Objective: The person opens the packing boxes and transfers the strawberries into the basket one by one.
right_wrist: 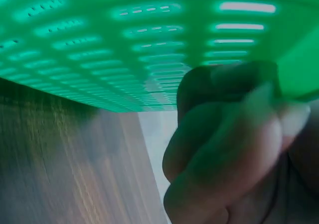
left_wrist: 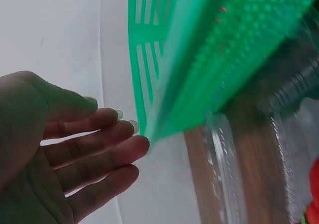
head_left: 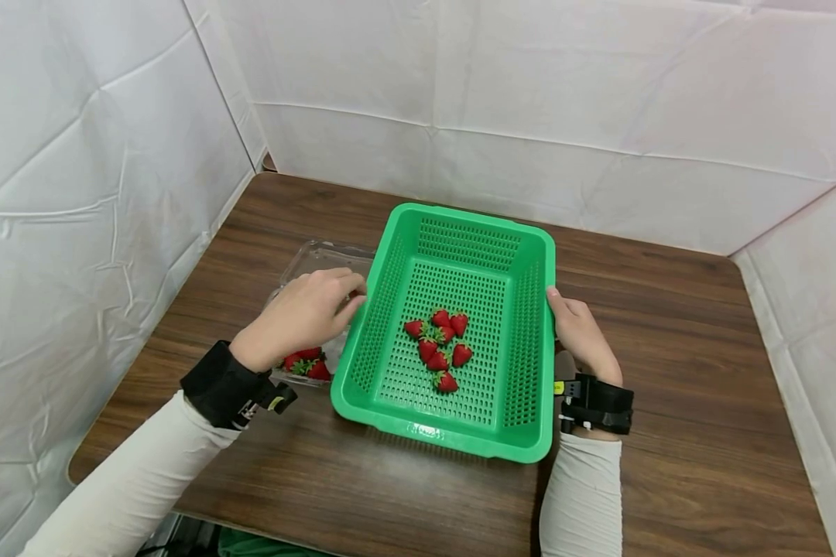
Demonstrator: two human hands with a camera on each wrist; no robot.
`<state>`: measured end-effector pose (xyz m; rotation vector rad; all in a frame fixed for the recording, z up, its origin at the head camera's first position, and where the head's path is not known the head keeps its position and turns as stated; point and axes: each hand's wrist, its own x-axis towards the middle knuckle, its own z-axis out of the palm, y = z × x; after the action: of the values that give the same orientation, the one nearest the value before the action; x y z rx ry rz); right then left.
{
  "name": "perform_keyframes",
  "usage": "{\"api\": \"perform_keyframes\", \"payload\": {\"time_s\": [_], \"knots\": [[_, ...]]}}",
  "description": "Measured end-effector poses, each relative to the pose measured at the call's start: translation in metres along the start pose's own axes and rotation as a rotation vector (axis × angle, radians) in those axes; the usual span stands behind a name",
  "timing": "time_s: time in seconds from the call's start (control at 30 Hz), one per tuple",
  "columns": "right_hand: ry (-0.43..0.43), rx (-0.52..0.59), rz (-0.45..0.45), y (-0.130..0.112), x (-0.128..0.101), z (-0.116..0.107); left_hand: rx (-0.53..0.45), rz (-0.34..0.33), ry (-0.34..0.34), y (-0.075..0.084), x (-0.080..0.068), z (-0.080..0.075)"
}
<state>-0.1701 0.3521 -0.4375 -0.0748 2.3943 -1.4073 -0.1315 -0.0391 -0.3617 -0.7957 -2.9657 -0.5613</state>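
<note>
A green plastic basket (head_left: 446, 445) with slotted walls holds several strawberries (head_left: 437, 360) on its floor. My right hand (head_left: 585, 334) grips the basket's right rim. From the right wrist view, the fingers (right_wrist: 219, 159) curl under that rim against the slotted side. Beside the left rim is my left hand (head_left: 306, 309), holding nothing. Its fingers (left_wrist: 99, 147) are loosely extended in the left wrist view, tips near the basket's edge. Below that hand, partly hidden by it, a clear plastic box (head_left: 327, 251) has more strawberries (head_left: 310, 363) in it.
Everything is over a dark wood-grain table (head_left: 697, 402). White sheeting (head_left: 529, 85) hangs along its back and both sides. Some green fabric (head_left: 258, 543) shows below the front edge.
</note>
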Motion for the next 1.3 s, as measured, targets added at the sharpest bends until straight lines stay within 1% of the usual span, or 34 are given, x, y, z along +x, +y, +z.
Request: {"api": "perform_keyframes", "payload": {"time_s": [0.07,0.23,0.37,0.47,0.57,0.63,0.73,0.8,0.87,0.97,1.13,1.3], "knots": [[0.006,-0.001,0.001,-0.001,0.000,0.001,0.005,-0.037,-0.013,-0.009,-0.002,0.001],[0.017,0.012,0.007,-0.002,0.001,0.004,0.008,-0.141,-0.081,-0.037,-0.010,0.007],[0.010,0.000,0.014,-0.007,0.000,0.004,0.018,-0.212,-0.135,-0.052,-0.017,0.010],[0.008,0.000,0.018,-0.018,-0.005,0.005,0.040,-0.247,-0.171,-0.058,-0.021,0.011],[0.012,-0.005,0.014,-0.029,-0.011,0.005,0.040,-0.271,-0.216,-0.061,-0.025,0.011],[0.014,-0.015,0.008,-0.034,-0.014,0.006,0.035,-0.285,-0.265,-0.062,-0.026,0.012],[0.017,-0.026,0.000,-0.037,-0.016,0.005,0.028,-0.295,-0.356,-0.064,-0.026,0.012],[0.016,-0.028,-0.003,-0.038,-0.016,0.005,0.033,-0.290,-0.411,-0.065,-0.026,0.014],[0.014,-0.031,-0.005,-0.038,-0.016,0.004,0.039,-0.282,-0.446,-0.067,-0.027,0.017],[0.008,-0.043,-0.010,-0.037,-0.016,0.004,0.045,-0.273,-0.458,-0.070,-0.029,0.022],[0.000,-0.061,-0.019,-0.036,-0.016,0.003,0.059,-0.266,-0.428,-0.072,-0.031,0.032],[0.001,-0.052,-0.025,-0.034,-0.016,0.003,0.063,-0.275,-0.397,-0.071,-0.032,0.036]]}}
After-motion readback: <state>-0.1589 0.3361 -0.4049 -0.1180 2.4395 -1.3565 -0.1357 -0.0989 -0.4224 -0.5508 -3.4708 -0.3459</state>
